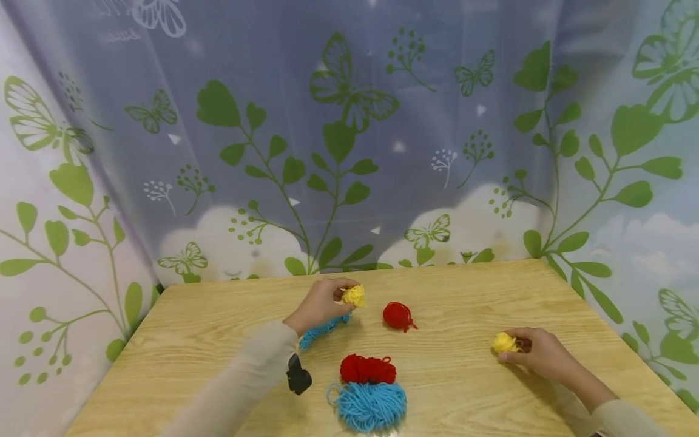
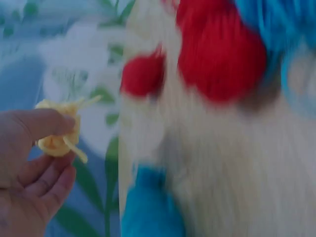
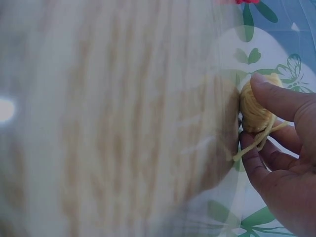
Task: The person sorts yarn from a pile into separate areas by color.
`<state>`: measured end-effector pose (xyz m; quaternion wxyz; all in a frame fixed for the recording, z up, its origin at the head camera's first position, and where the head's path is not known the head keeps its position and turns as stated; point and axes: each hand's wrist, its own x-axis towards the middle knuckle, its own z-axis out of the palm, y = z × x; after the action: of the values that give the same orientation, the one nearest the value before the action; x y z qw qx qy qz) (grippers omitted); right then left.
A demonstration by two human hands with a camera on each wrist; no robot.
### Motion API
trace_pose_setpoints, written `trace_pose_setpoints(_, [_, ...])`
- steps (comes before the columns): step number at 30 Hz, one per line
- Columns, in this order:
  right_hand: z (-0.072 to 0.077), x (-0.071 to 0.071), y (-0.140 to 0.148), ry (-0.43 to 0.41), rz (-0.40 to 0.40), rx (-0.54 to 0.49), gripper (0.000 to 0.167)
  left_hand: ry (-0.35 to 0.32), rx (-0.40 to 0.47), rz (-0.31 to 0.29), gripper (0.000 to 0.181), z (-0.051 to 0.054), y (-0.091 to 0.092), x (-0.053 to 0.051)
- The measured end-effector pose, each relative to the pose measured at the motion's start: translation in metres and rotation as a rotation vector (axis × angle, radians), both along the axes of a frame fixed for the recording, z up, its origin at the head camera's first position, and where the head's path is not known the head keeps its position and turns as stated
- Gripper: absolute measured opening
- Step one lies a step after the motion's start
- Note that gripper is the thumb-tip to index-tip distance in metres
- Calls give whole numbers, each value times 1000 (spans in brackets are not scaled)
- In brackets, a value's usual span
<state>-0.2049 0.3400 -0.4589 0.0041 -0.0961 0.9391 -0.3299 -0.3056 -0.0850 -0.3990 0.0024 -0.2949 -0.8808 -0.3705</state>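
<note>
My left hand (image 1: 319, 305) pinches a small yellow yarn ball (image 1: 354, 295) above the far part of the table, over a blue yarn strand bundle (image 1: 323, 331). In the left wrist view, thumb and fingers hold that yellow ball (image 2: 58, 129), with loose ends sticking out. At the right, my right hand (image 1: 551, 358) grips another yellow ball (image 1: 505, 343) between thumb and fingers. The right wrist view shows this yellow ball (image 3: 257, 104) with a loose strand hanging beside the fingers. A red ball (image 1: 397, 316) lies between the hands, nearer the left.
Toward the near edge of the wooden table (image 1: 448, 388), a red yarn skein (image 1: 368, 369) touches a larger blue skein (image 1: 372, 406). A black object (image 1: 298, 374) shows beside the left sleeve. A curtain with butterflies and leaves (image 1: 349, 152) stands behind the table.
</note>
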Motion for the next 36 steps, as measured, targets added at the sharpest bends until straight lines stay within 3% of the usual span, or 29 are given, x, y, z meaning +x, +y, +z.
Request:
trace_pose_setpoints(8, [4, 0, 0, -30, -17, -4, 63, -77, 38, 14, 43, -5, 74, 26])
trace_pose_setpoints(14, [4, 0, -1, -36, -3, -17, 60, -80, 98, 1, 43, -15, 119, 38])
trace_pose_setpoints(19, [4, 0, -1, -35, -5, -6, 60, -72, 104, 32, 41, -24, 152, 49])
trace_pose_setpoints(23, [4, 1, -2, -27, -14, 2, 59, -84, 100, 55, 40, -34, 174, 57])
trace_pose_setpoints(28, [3, 1, -2, -24, -20, -4, 58, -160, 123, 114, 40, -50, 199, 67])
trace_pose_setpoints(36, [3, -1, -1, -24, -11, -4, 57, -125, 180, 182, 37, -71, 223, 72])
